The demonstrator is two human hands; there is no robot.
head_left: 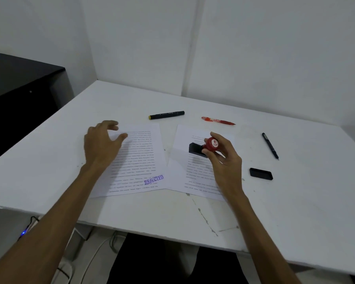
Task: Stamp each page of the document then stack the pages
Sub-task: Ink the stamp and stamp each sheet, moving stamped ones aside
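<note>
Two printed pages lie side by side on the white table (pixel 295 212). The left page (pixel 143 158) bears a purple "REJECTED" mark (pixel 153 179) near its lower right corner. My left hand (pixel 101 146) hovers over that page's upper left part, fingers spread, holding nothing. The right page (pixel 193 177) shows no mark that I can see. Above it my right hand (pixel 223 158) grips a stamp (pixel 205 147) with a red knob labelled "TOP" and a black base, tilted and lifted off the paper.
A black stamp cap (pixel 261 174) lies right of the right page. Beyond the pages lie a black marker with a yellow end (pixel 166 115) and a red pen (pixel 217 120); a black pen (pixel 270 145) lies at the right. A dark cabinet (pixel 19 87) stands at left.
</note>
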